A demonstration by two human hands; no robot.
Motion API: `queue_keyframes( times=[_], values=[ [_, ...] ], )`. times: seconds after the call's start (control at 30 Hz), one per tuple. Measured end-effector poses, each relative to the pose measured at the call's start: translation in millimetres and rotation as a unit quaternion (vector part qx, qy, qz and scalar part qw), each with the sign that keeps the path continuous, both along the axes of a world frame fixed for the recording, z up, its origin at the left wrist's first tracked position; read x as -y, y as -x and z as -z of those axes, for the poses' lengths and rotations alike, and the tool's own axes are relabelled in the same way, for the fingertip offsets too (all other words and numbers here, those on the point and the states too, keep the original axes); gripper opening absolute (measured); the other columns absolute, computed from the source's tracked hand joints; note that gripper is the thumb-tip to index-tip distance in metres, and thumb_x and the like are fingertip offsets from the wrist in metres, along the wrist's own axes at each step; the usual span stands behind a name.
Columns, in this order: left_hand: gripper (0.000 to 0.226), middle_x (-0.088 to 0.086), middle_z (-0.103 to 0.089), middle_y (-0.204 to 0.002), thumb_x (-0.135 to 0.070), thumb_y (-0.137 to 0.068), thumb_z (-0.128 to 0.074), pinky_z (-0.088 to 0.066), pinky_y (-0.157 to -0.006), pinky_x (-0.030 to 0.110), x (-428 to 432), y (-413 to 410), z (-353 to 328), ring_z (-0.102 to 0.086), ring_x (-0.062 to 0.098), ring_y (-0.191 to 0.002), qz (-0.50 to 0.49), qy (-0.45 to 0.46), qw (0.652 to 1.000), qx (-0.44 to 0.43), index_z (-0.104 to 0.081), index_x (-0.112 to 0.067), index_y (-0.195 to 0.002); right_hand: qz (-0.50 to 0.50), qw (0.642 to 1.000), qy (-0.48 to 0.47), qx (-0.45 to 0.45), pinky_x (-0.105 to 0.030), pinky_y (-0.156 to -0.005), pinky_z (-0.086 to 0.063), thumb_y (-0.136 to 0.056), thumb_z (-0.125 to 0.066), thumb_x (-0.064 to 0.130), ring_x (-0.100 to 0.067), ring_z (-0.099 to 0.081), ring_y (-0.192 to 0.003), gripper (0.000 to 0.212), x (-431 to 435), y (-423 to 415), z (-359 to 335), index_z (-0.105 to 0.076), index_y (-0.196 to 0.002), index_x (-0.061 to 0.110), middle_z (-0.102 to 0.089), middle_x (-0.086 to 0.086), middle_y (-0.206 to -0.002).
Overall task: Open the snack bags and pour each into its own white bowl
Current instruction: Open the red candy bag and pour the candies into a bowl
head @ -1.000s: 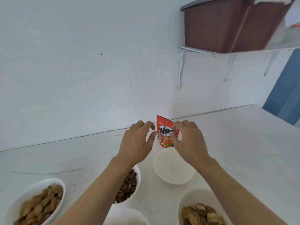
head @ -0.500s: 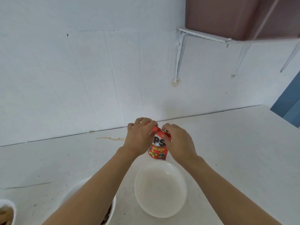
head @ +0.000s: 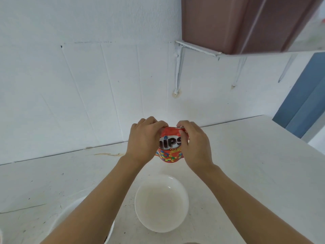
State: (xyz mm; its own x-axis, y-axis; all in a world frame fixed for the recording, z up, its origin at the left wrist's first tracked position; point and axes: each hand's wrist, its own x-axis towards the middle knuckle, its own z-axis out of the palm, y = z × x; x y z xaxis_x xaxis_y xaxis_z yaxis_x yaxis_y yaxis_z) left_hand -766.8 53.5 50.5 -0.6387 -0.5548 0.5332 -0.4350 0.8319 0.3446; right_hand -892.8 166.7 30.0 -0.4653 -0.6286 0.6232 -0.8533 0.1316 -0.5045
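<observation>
Red snack bag (head: 169, 148), white bowl (head: 161, 203)

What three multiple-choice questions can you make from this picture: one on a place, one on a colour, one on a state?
1. Where is the empty white bowl?
A. On the counter, nearer the person than the snack bag
B. On the floor
C. In a sink

2. What is the snack bag's main colour?
A. Blue
B. Red-orange
C. Green

3. How is the snack bag held?
A. It lies untouched
B. One hand alone holds it
C. The left hand and right hand both pinch its top

Answers:
1 A: the white bowl sits on the counter, on the person's side of the raised bag.
2 B: its front is red-orange, with small coloured sweets printed low down.
3 C: fingers of both hands curl over its top edge.
</observation>
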Motion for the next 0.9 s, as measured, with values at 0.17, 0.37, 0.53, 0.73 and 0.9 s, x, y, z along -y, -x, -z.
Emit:
queue_keyframes(
  times=[0.17, 0.37, 0.53, 0.73, 0.9],
  values=[
    [0.035, -0.004, -0.064, -0.089, -0.028, -0.096, -0.04, -0.051, -0.076, 0.045, -51, 10, -21, -0.062, 0.021, -0.083, 0.029, -0.014, 0.999, -0.014, -0.072, -0.028, -0.109, -0.028, 0.996, 0.068, 0.045, -0.033, -0.072, -0.054, -0.098, -0.051, 0.005, -0.011, -0.057, -0.09, 0.018, -45, 16, -14, -0.052, -0.107, 0.021, -0.058, 0.007, -0.1],
    [0.026, -0.006, -0.065, -0.091, -0.021, -0.1, -0.049, -0.054, -0.074, 0.042, -119, 28, -18, -0.062, 0.016, -0.083, 0.052, -0.049, 0.997, -0.019, -0.073, -0.027, -0.11, -0.087, 0.995, 0.044, 0.029, -0.029, -0.069, -0.052, -0.096, -0.055, 0.003, -0.011, -0.057, -0.085, 0.015, -117, 50, -13, -0.055, -0.101, 0.017, -0.058, 0.006, -0.094],
    [0.021, -0.008, -0.066, -0.091, -0.02, -0.099, -0.056, -0.053, -0.072, 0.035, -172, 45, -1, -0.062, 0.013, -0.083, 0.051, -0.09, 0.995, 0.009, -0.073, -0.027, -0.109, -0.147, 0.989, -0.012, -0.01, -0.035, -0.067, -0.053, -0.097, -0.053, 0.004, -0.013, -0.058, -0.083, 0.015, -167, 85, 6, -0.056, -0.101, 0.019, -0.058, 0.005, -0.092],
    [0.019, -0.011, -0.064, -0.089, -0.021, -0.098, -0.059, -0.049, -0.068, 0.025, -215, 53, 29, -0.059, 0.009, -0.079, 0.028, -0.131, 0.991, 0.027, -0.074, -0.027, -0.108, -0.216, 0.973, -0.068, -0.038, -0.028, -0.068, -0.052, -0.099, -0.053, 0.007, -0.009, -0.056, -0.084, 0.013, -205, 111, 34, -0.06, -0.102, 0.018, -0.057, 0.007, -0.094],
    [0.018, -0.011, -0.067, -0.091, -0.023, -0.098, -0.06, -0.049, -0.068, 0.021, -235, 52, 50, -0.061, 0.007, -0.08, 0.038, -0.148, 0.987, 0.044, -0.075, -0.026, -0.109, -0.225, 0.969, -0.083, -0.058, -0.032, -0.074, -0.052, -0.096, -0.057, 0.005, -0.013, -0.058, -0.086, 0.012, -225, 117, 56, -0.064, -0.102, 0.014, -0.06, 0.004, -0.096]
  ],
)
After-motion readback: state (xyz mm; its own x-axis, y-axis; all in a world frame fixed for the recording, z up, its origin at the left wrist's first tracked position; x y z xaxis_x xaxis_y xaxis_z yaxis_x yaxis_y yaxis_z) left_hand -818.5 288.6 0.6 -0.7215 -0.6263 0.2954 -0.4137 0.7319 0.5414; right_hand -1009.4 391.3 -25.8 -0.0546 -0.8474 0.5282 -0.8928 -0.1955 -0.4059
